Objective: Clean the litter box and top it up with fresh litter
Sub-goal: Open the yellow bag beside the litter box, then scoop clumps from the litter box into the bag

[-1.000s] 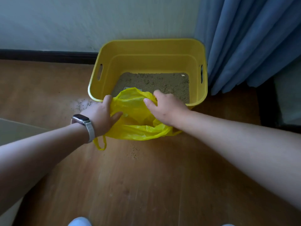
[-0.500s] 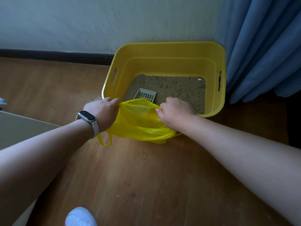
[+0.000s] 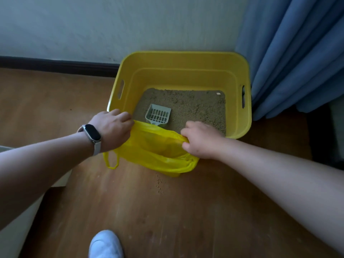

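Both hands hold a thin yellow plastic bag open against the near wall of the yellow plastic litter box: the left hand grips its left edge with curled fingers, and the right hand pinches its right edge. Box and bag sit on the wooden floor. A grey slotted plastic scoop lies on the brownish litter inside, just behind the bag.
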Available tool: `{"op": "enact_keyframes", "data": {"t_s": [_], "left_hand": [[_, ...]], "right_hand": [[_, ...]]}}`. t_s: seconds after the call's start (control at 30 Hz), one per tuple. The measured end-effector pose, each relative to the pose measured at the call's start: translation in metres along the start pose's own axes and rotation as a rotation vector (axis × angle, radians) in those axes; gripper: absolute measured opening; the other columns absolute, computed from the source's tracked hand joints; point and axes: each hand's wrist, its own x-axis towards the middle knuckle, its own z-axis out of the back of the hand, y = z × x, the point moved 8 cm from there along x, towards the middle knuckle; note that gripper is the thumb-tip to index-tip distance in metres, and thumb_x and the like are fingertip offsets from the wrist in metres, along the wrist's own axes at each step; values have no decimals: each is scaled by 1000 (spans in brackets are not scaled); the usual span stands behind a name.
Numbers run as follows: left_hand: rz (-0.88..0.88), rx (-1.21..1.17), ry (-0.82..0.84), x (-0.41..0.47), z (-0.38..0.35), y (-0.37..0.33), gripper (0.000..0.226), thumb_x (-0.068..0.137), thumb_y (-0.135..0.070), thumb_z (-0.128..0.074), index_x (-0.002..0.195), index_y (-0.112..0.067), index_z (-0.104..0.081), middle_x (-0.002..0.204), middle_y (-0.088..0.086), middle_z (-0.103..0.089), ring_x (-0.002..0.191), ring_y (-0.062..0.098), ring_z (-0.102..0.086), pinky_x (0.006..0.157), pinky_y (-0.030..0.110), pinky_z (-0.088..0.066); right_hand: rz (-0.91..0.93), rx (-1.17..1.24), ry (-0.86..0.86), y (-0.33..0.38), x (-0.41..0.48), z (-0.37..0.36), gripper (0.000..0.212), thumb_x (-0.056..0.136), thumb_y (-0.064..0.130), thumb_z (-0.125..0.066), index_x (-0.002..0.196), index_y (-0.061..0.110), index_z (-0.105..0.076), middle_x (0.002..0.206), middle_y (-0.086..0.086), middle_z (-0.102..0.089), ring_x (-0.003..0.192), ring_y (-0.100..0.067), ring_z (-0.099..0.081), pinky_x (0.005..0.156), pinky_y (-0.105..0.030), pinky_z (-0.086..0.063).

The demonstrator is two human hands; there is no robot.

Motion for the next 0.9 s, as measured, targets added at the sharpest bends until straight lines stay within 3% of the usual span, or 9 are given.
{"op": "enact_keyframes", "data": {"t_s": [0.13,0.27,0.57,0.67,0.77,0.9], "left_hand": [[-119,-45,-48,-4,-22,6,50,91,-49,-34,101,-15,-69,100,4,-67,85,31,-61,67,40,-49],[-134,-206,-191,-5,-36,24,44,95,-45,-38,99,-12,-68,90,7,-68,78,31,-63,69,40,-45],[-110,-370,-487,-7,-49,26,32,95,-35,-51,87,-7,-65,77,8,-60,69,31,-59,70,41,-41],[-105,-367,-527,-6,-50,26,31,95,-34,-52,84,-8,-64,74,7,-58,66,30,-56,66,40,-38],[-103,-364,-551,-6,-50,25,32,95,-35,-51,81,-8,-63,73,7,-57,66,29,-55,65,40,-36],[-103,-362,-549,-7,-50,26,33,95,-36,-51,81,-8,-62,73,6,-56,67,29,-54,66,40,-35]], "right_hand": [[-51,-13,-20,-2,4,0,25,90,43,-48,102,24,-58,103,-2,-49,107,-26,-50,78,-36,-40],[-160,66,-51,-5,14,4,18,89,46,-49,87,29,-52,98,4,-51,98,-22,-52,71,-32,-35],[-293,266,23,-4,46,4,31,85,56,-56,89,25,-60,88,10,-61,82,-14,-58,71,-32,-49],[-344,352,16,1,64,3,32,87,56,-53,90,25,-62,84,8,-64,79,-14,-60,71,-34,-52],[-397,329,26,9,85,-3,24,91,41,-53,93,20,-65,90,1,-66,83,-21,-61,71,-34,-51],[-467,375,43,21,116,-20,32,92,40,-53,92,12,-67,104,-10,-68,91,-27,-62,63,-26,-39]]}}
